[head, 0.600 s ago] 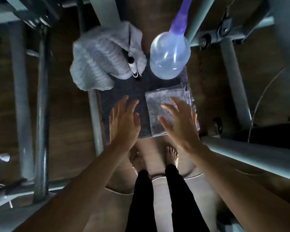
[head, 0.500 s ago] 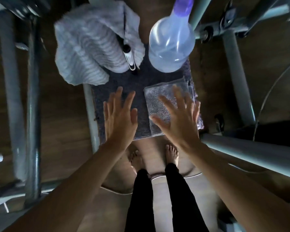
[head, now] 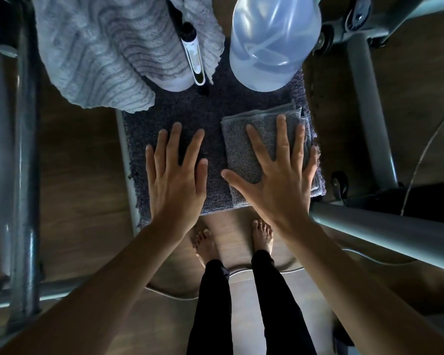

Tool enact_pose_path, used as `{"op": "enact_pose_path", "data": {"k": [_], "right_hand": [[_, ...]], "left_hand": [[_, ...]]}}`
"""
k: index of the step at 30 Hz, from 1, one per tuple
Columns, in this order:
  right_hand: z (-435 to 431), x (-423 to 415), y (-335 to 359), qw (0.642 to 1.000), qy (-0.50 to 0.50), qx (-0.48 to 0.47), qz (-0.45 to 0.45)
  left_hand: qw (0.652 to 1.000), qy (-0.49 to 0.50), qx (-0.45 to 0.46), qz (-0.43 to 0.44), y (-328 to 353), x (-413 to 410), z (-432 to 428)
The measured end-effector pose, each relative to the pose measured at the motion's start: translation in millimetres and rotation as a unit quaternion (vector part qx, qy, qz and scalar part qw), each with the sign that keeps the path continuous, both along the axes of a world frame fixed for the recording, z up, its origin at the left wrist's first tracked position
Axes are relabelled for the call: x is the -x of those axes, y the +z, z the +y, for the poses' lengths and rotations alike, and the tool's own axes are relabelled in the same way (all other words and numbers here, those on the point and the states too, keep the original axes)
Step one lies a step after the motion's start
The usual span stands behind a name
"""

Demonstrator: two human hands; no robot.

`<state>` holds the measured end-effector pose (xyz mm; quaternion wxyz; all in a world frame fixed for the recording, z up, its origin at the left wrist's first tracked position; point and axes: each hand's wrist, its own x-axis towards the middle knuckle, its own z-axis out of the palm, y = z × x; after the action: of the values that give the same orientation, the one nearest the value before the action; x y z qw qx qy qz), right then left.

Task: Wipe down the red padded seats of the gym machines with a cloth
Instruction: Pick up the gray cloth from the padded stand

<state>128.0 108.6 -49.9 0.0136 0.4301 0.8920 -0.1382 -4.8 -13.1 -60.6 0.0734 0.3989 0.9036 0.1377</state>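
Note:
A folded grey cloth (head: 241,147) lies on the right half of a small bench covered by a dark towel (head: 210,119). My right hand (head: 280,172) is spread flat over the cloth, fingers straight. Beside it, my left hand (head: 176,170) is held flat over the dark towel with straight fingers. No red padding shows; the towel hides the bench top.
A clear spray bottle (head: 272,42) stands at the bench's far right. A ribbed pale towel (head: 100,52) is heaped at the far left, with a black and white tube (head: 194,60) beside it. Grey machine bars (head: 385,231) run on both sides. My bare feet stand on wood floor.
Both hands have moved forward and lower onto the bench. The right hand now lies over the folded cloth, and the camera has come closer to the bench.

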Motion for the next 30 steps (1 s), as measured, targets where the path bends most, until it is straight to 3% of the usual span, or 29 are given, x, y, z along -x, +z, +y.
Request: {"op": "enact_pose_path", "data": {"k": [20,30], "right_hand": [[-6,-10,-10,0.995,0.039,-0.018,0.088],[-4,-6,-14,0.988,0.012,-0.018,0.151]], "left_hand": [[0.999,0.011,0.012,0.046,-6,-5,2],[0.999,0.011,-0.005,0.052,-7,-6,2]]}}
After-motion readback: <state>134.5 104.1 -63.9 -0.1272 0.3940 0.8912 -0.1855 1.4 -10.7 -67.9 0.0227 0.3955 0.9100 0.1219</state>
